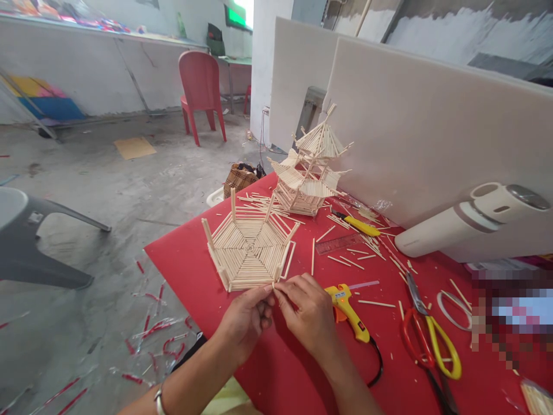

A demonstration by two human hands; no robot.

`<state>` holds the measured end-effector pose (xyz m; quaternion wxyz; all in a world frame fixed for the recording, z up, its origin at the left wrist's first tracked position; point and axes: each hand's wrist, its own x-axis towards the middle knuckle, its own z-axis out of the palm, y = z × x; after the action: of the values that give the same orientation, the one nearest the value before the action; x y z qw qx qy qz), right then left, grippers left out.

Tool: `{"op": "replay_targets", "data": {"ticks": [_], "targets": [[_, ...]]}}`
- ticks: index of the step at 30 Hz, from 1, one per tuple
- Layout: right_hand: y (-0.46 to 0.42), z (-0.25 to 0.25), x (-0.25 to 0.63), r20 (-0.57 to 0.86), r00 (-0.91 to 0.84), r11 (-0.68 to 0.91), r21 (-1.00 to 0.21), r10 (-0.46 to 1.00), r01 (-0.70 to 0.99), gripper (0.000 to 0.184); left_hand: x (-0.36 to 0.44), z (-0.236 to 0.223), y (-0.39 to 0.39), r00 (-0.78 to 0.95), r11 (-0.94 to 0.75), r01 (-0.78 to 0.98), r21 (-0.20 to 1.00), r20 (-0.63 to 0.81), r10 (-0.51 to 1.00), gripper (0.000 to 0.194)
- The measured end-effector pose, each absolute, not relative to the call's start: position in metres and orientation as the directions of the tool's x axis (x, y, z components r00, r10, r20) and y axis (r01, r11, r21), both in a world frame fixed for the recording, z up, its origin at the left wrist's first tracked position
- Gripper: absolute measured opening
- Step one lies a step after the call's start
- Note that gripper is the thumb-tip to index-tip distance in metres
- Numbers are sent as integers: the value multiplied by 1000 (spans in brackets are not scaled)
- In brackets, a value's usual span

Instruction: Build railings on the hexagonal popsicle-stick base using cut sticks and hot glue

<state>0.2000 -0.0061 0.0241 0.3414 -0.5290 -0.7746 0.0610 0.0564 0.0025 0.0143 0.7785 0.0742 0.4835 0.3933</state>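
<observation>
**Two hands pinch a little stick (273, 285) close to a stick frame (249, 248)**

I see the little stick between the fingertips of the left hand (248, 317) and the right hand (307, 305). Both hands are closed in a pinch, and the fingers hide most of the stick. They meet at the near edge of the stick frame. I cannot tell if they touch it. The frame lies flat, with many sides and posts standing up around its rim.

Behind the frame, a bit to the right, stands a stick tower (307, 178) with pointy roofs. Loose sticks (259, 203) lie between them. A yellow glue gun (352, 314) is just beside the right hand. Farther out are a clear ruler (339, 244), a yellow cutter (363, 226), big scissors (432, 337) with one red and one yellow handle, and a pale bottle (449, 230) that leans over.

All this is on a red table (276, 363). Its left edge runs past the frame, with gray floor (142, 190) beyond. Red and clear wrappers (159, 328) are down there, near a gray stool (38, 248). A red chair (201, 80) is farther back. Tall white boards (423, 132) stand behind the table, so I see a wall on that side. The red top shows between my two forearms.
</observation>
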Motion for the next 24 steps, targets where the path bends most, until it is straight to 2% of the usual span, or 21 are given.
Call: {"op": "replay_targets", "data": {"ticks": [24], "targets": [[-5,24,200,449,-200,426,-488,871,762,16,56,13,2,227,686,-538,490,-700,677,15]]}}
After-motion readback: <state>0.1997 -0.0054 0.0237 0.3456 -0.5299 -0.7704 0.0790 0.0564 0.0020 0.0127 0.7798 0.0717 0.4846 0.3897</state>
